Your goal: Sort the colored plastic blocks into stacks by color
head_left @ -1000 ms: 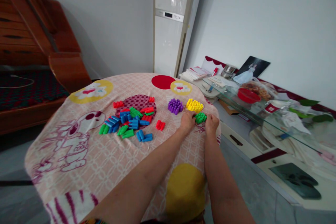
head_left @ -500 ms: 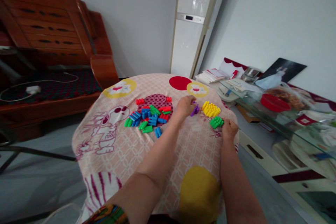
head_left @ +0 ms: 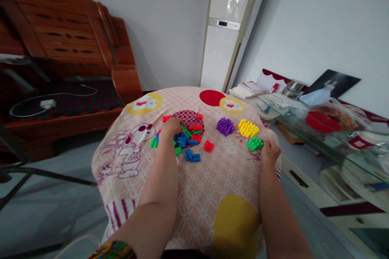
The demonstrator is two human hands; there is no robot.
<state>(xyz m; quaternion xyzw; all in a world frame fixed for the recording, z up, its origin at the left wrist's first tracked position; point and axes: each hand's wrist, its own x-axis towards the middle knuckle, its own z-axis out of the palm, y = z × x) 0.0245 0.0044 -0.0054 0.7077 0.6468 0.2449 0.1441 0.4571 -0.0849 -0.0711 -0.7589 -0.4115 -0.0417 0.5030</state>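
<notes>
My left hand [head_left: 172,127] reaches down into a loose pile of plastic toy blocks, its fingertips hidden behind the back of the hand. Around it lie blue blocks [head_left: 181,141], green blocks [head_left: 153,143] and red blocks [head_left: 195,128]. A red block [head_left: 208,146] rests apart on the pile's right side. On the right, my right hand [head_left: 270,151] is curled closed against the edge of a green block group [head_left: 254,143]; what its fingers hold is hidden. Beyond that group sit a yellow block group [head_left: 248,128] and a purple block group [head_left: 225,126].
A patterned cloth [head_left: 206,202] covers the round table. To the right runs a glass-topped cabinet [head_left: 340,151] with a red bowl [head_left: 323,122] and papers [head_left: 247,89]. A wooden bench [head_left: 69,48] stands at the left, a tall white air conditioner [head_left: 220,44] behind.
My left hand has moved left from the purple blocks to the mixed pile. The purple group is now uncovered, and a red block lies apart from the pile. My right hand stays by the green group.
</notes>
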